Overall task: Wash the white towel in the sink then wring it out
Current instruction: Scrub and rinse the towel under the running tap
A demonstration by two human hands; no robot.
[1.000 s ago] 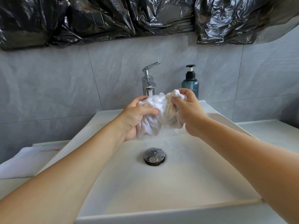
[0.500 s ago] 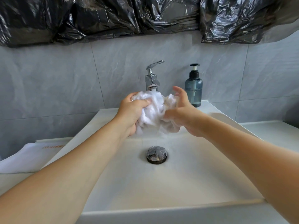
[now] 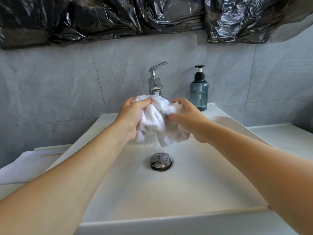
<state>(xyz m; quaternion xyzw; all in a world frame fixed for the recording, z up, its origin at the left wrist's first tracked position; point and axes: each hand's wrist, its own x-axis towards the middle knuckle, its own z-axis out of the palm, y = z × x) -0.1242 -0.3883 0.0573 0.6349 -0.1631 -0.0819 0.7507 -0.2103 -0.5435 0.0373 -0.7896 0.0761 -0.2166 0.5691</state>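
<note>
A wet, bunched white towel (image 3: 155,122) hangs over the white sink (image 3: 186,192), right under the chrome tap (image 3: 155,80), whose water runs onto its top. My left hand (image 3: 131,116) grips the towel's left side with curled fingers. My right hand (image 3: 185,117) grips its right side, thumb and fingers closed round the cloth. Loose ends of the towel dangle below both hands, and water drips toward the drain plug (image 3: 161,161).
A blue-grey pump soap bottle (image 3: 199,90) stands on the sink's back right corner. A second folded white towel (image 3: 25,167) lies on the counter at the left. Black plastic sheeting (image 3: 152,16) covers the wall above the grey tiles.
Both hands have shifted their grip while rubbing the towel under the tap. The right hand has closed round the cloth, and more towel now hangs below the hands.
</note>
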